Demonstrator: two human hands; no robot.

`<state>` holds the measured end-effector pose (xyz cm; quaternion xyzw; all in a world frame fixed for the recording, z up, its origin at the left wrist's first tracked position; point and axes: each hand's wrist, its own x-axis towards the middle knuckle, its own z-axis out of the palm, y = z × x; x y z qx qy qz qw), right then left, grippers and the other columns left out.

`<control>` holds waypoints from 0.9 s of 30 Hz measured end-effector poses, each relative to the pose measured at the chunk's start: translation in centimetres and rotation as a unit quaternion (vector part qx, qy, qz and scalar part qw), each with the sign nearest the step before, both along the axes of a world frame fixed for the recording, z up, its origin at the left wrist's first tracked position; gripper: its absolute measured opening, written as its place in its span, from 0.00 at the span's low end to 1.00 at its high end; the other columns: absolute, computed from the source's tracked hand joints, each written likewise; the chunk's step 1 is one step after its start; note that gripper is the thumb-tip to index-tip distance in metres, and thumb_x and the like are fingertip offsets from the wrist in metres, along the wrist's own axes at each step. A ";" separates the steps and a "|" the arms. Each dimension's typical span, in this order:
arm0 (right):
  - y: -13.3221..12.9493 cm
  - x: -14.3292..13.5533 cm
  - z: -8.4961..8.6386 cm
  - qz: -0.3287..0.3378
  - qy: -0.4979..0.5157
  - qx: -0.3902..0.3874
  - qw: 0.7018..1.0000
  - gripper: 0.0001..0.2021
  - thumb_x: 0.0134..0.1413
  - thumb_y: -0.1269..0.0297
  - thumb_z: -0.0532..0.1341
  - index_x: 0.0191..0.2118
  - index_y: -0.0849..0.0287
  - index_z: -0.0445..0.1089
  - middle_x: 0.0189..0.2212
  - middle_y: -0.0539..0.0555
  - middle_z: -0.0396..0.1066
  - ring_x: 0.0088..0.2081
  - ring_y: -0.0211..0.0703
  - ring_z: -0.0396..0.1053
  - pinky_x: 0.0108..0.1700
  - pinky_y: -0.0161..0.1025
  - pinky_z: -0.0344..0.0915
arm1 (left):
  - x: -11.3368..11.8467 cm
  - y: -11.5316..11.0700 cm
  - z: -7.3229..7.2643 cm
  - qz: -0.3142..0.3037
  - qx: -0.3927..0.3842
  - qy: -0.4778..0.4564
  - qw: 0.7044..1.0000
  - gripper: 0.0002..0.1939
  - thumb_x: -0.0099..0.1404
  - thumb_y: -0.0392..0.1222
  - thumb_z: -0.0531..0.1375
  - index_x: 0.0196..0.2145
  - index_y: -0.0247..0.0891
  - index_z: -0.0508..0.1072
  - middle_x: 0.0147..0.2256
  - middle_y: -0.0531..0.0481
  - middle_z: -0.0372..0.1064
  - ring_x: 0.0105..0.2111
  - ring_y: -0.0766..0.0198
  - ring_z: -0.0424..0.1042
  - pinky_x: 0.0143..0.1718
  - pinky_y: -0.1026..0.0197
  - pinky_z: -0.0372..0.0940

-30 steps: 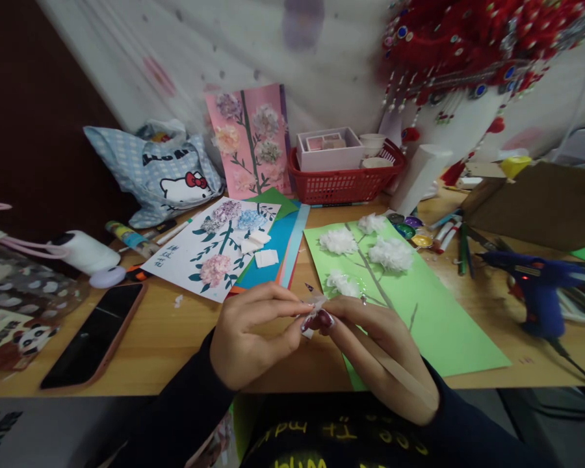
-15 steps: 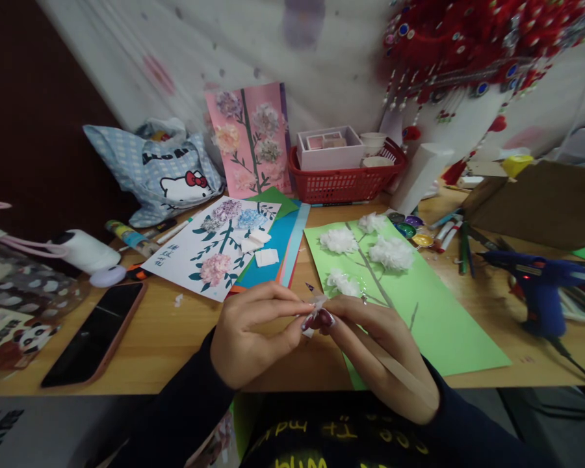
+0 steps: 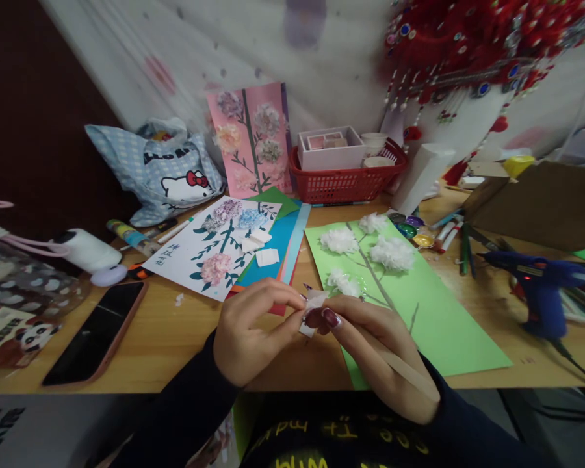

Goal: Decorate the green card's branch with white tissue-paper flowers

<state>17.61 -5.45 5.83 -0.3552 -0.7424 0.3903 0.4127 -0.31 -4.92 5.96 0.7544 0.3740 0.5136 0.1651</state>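
Observation:
My left hand [image 3: 256, 331] and my right hand [image 3: 383, 351] meet at the table's front edge. Between their pinched fingertips is a small piece of thin white paper [image 3: 316, 299], its lower part partly hidden by my dark red nails. A pale flat strip [image 3: 404, 374] runs along my right hand; I cannot make out what it is. Just beyond my right fingers lies a light green sheet [image 3: 448, 325] with a painted grey-green stem and several fluffy white paper flowers [image 3: 392, 253]. Small stacked white paper squares [image 3: 266, 257] lie beyond my left hand.
A finished flower picture [image 3: 175, 263] lies at left over coloured sheets; a pink one [image 3: 234, 156] stands behind. A phone [image 3: 95, 335] is at left. A blue glue gun [image 3: 541, 292] with a lit red light stands at right, near paint pots [image 3: 423, 240]. A red basket [image 3: 331, 186] stands behind.
The white paper between my fingertips has opened out and shows as a wider piece. My left fingers have shifted slightly; the things on the table stay put.

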 end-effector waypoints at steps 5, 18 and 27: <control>0.2 0.1 0.1 0.008 -0.020 0.015 1.000 0.11 0.59 0.66 0.53 0.45 0.57 0.69 0.35 0.54 0.73 0.35 0.38 0.70 0.37 0.36 0.66 | -0.1 -0.1 0.0 0.002 -0.038 -0.005 0.999 0.05 0.56 0.30 0.61 0.26 0.36 0.69 0.27 0.51 0.70 0.31 0.65 0.70 0.31 0.63 0.67; 1.7 -0.2 1.2 0.034 -0.045 0.020 0.998 0.09 0.59 0.66 0.53 0.34 0.60 0.69 0.27 0.51 0.71 0.29 0.36 0.68 0.33 0.34 0.63 | -0.4 0.2 0.0 -0.007 -0.045 0.003 0.999 0.06 0.56 0.34 0.63 0.25 0.36 0.68 0.26 0.51 0.69 0.29 0.66 0.69 0.32 0.62 0.65; 2.2 0.1 1.3 0.010 -0.087 0.042 0.995 0.08 0.56 0.70 0.53 0.34 0.60 0.69 0.28 0.51 0.72 0.30 0.37 0.68 0.33 0.34 0.62 | -0.8 0.3 -0.6 0.008 -0.133 -0.075 0.988 0.05 0.58 0.35 0.61 0.27 0.36 0.67 0.30 0.48 0.72 0.33 0.65 0.72 0.34 0.63 0.69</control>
